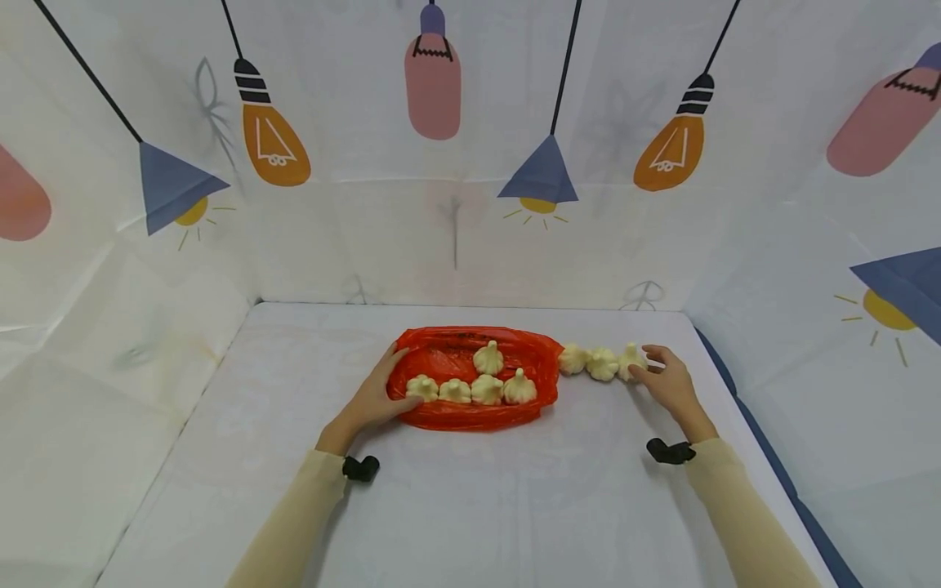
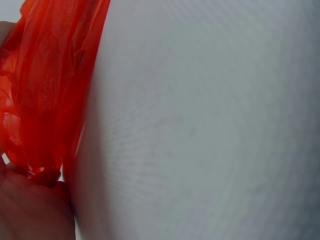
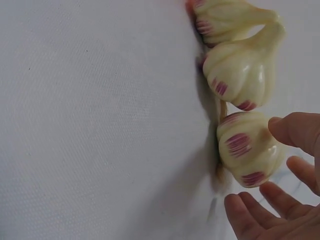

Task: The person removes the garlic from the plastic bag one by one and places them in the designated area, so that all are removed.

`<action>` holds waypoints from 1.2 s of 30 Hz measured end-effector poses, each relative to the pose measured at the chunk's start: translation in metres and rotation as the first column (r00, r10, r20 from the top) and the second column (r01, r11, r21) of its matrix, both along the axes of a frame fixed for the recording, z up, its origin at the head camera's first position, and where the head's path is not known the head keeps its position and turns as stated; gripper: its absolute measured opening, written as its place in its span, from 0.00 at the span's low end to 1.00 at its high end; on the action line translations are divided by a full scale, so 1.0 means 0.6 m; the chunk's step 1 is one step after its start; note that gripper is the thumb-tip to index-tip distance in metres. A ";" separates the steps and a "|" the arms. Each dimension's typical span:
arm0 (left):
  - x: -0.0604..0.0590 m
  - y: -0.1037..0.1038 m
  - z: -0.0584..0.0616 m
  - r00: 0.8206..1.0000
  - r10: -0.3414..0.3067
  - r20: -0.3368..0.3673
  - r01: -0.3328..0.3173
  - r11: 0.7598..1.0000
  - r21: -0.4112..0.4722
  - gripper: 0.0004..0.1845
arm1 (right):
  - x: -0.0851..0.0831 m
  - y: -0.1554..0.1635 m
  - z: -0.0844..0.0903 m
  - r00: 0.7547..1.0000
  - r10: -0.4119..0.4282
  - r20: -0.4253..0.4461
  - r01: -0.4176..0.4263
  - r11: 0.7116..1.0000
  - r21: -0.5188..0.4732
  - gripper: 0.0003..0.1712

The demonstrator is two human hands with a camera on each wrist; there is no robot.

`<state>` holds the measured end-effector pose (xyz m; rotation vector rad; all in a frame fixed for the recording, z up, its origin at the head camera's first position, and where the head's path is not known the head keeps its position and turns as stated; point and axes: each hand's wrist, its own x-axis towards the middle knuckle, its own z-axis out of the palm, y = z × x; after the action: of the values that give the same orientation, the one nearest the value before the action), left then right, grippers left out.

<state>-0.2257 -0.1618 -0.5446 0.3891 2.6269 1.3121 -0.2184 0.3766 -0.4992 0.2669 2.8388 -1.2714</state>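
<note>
A red plastic bag (image 1: 470, 412) lies flat in the middle of the white table (image 1: 478, 506), with several garlic bulbs (image 1: 487, 389) on it. My left hand (image 1: 384, 390) rests on the bag's left end, fingers stretched along its edge and the thumb laid on the plastic near the leftmost bulb (image 1: 422, 386). In the left wrist view the red bag (image 2: 45, 90) bunches down against my palm (image 2: 30, 210). Three more garlic bulbs (image 1: 601, 364) sit in a row right of the bag. My right hand (image 1: 650, 371) touches the rightmost bulb (image 3: 247, 152) with loosely spread fingers (image 3: 295, 130).
White cloth walls printed with lamps (image 1: 544, 171) enclose the table on three sides. Bare tabletop lies in front of the bag and between my forearms. The table's right edge (image 1: 764, 441) runs close to my right sleeve.
</note>
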 end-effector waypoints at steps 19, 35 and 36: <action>-0.003 -0.002 -0.007 0.999 -0.002 -0.033 0.003 1.000 0.009 0.54 | -0.009 -0.006 0.080 0.998 0.046 -0.041 -0.047 0.999 -0.006 0.48; -0.004 -0.005 -0.004 0.999 -0.026 -0.025 0.027 1.000 0.015 0.57 | -0.017 -0.090 0.125 0.981 0.173 -0.085 -0.175 0.984 -0.027 0.45; -0.003 -0.005 -0.004 0.999 -0.027 -0.023 0.027 0.999 0.017 0.57 | -0.018 -0.095 0.126 0.980 0.179 -0.085 -0.182 0.983 -0.025 0.45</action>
<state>-0.2273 -0.1649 -0.5471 0.4437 2.6209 1.3309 -0.2290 0.3197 -0.4236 -0.0452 2.8280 -1.3184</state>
